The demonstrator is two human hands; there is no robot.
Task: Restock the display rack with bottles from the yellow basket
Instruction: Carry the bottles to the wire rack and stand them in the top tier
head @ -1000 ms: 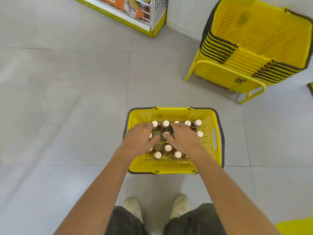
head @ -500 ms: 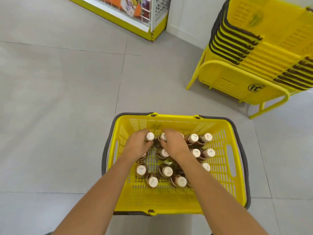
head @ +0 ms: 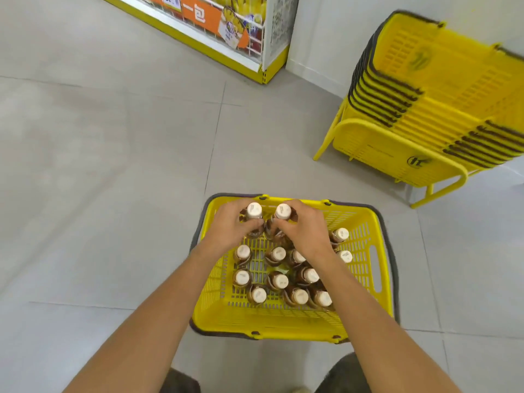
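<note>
The single camera sits on the person's head and looks forward and steeply down at the tiled floor (head: pixel 99 165). The forearms (head: pixel 158 307) enter from the bottom edge, closest to the lens. The yellow basket (head: pixel 269 321) lies near, below centre. The display rack (head: pixel 215 32) and the stacked baskets (head: pixel 442 89) stand farther off along the top.

A tall pile of yellow baskets (head: pixel 442 89) sits at the right, tucked one inside the other, with dark handles. The pile sits on a yellow stand (head: pixel 397 157) with thin legs. The floor (head: pixel 99 180) is big gray tiles. A white wall (head: pixel 326 32) stands behind the pile.
</note>
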